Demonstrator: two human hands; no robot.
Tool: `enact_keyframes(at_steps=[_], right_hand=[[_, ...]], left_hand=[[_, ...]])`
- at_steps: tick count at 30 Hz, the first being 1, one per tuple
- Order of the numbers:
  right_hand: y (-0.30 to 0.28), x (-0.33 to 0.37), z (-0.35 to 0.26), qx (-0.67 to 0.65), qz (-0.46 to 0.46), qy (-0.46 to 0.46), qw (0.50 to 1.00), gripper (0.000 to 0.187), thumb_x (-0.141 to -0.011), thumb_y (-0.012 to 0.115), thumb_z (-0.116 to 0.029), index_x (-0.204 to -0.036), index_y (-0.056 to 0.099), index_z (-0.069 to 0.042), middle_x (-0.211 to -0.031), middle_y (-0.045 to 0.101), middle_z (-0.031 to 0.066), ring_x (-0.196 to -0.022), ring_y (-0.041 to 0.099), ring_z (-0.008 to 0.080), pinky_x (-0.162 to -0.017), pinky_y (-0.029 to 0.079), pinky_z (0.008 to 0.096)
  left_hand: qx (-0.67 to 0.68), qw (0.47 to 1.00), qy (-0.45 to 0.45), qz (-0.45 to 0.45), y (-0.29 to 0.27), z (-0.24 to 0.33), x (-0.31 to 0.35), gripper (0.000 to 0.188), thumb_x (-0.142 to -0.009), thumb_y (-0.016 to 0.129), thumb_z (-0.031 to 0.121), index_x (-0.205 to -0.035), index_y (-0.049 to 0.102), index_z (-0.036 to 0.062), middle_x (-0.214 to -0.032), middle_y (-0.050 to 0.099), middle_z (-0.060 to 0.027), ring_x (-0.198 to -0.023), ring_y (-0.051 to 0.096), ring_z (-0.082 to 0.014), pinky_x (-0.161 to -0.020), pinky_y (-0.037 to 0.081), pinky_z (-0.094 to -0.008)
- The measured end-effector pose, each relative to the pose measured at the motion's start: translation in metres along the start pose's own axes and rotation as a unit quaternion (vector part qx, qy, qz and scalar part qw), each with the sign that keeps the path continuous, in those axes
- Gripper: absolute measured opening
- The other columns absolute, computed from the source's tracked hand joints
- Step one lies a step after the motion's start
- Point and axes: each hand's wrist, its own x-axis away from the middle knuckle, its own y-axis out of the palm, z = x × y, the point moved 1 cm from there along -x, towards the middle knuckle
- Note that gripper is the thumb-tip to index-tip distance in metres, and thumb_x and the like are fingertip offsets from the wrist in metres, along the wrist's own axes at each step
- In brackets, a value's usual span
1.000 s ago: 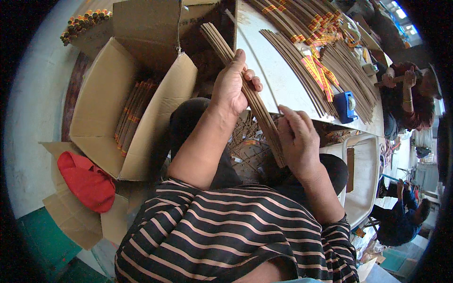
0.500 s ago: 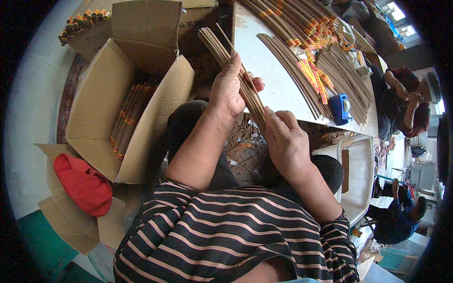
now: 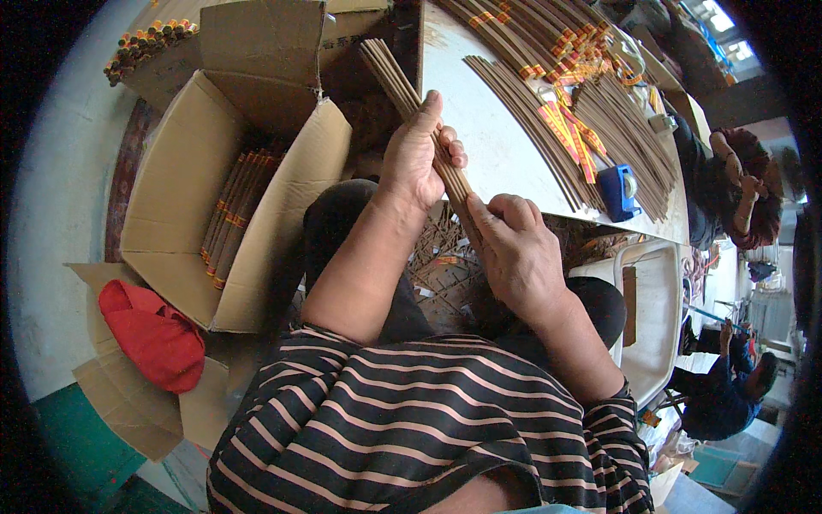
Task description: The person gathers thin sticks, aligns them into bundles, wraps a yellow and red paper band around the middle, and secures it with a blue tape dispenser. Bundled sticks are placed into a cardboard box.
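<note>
A slim bundle of brown incense sticks slants across in front of me, its far end toward the upper left. My left hand is wrapped round its middle, thumb lying along the sticks. Lower down, my right hand grips the near end, which its fingers partly hide. On the white table beyond lie loose incense sticks and red-and-yellow paper bands. A blue tape dispenser stands near the table's edge, right of my hands.
At left an open cardboard box holds banded incense bundles. A red cloth lies on its flap. More bundles are stacked at far left. Broken sticks litter the floor. A white tub sits at right; two people work beyond.
A single stick that stood apart from the bundle now lies in with the others or is out of sight. My right hand has shifted slightly left and up along the bundle.
</note>
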Motion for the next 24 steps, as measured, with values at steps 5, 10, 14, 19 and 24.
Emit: enact_keyframes(at_steps=[5, 10, 14, 19, 24], right_hand=[[0.009, 0.003, 0.009, -0.070, 0.043, -0.006, 0.997, 0.043, -0.068, 0.061, -0.001, -0.110, 0.055, -0.004, -0.099, 0.053, 0.0138, -0.088, 0.054, 0.0289, -0.076, 0.047, 0.0342], [-0.005, 0.018, 0.034, -0.240, 0.168, 0.124, 0.948, 0.024, -0.079, 0.055, 0.006, -0.101, 0.060, -0.002, -0.097, 0.056, 0.0136, -0.082, 0.058, 0.0213, -0.071, 0.047, 0.0275], [-0.009, 0.035, 0.053, -0.250, 0.186, 0.144, 0.939, 0.019, -0.081, 0.056, 0.004, -0.098, 0.061, -0.002, -0.090, 0.059, 0.0115, -0.075, 0.059, 0.0180, -0.067, 0.048, 0.0254], [-0.005, 0.056, 0.061, -0.290, 0.177, 0.195, 0.920, 0.016, -0.081, 0.057, 0.001, -0.097, 0.062, -0.001, -0.088, 0.061, 0.0114, -0.078, 0.060, 0.0185, -0.069, 0.048, 0.0255], [-0.005, 0.070, 0.073, -0.309, 0.166, 0.209, 0.913, 0.016, -0.082, 0.057, 0.000, -0.097, 0.062, -0.001, -0.086, 0.060, 0.0105, -0.078, 0.059, 0.0166, -0.071, 0.047, 0.0251]], left_hand=[[-0.015, 1.000, 0.012, -0.022, 0.002, 0.004, 0.003, 0.026, -0.081, 0.061, 0.018, -0.064, 0.042, 0.0131, -0.054, 0.041, 0.0014, -0.044, 0.041, -0.0100, -0.040, 0.036, -0.0232], [-0.126, 0.963, 0.194, -0.138, 0.037, 0.022, 0.018, 0.027, -0.080, 0.059, 0.013, -0.061, 0.040, 0.0120, -0.051, 0.039, 0.0015, -0.041, 0.040, -0.0105, -0.037, 0.035, -0.0246], [-0.307, 0.855, 0.339, -0.246, 0.097, 0.039, 0.020, 0.024, -0.081, 0.060, 0.012, -0.065, 0.042, 0.0104, -0.050, 0.041, 0.0001, -0.039, 0.043, -0.0109, -0.038, 0.037, -0.0245], [-0.468, 0.804, 0.334, -0.147, 0.111, 0.013, -0.011, 0.015, -0.078, 0.063, 0.014, -0.069, 0.053, 0.0065, -0.052, 0.052, -0.0003, -0.045, 0.050, -0.0082, -0.042, 0.041, -0.0231], [-0.535, 0.774, 0.314, -0.126, 0.098, -0.009, -0.022, 0.015, -0.078, 0.063, 0.016, -0.076, 0.058, 0.0019, -0.053, 0.053, -0.0009, -0.048, 0.052, -0.0073, -0.045, 0.043, -0.0238]])
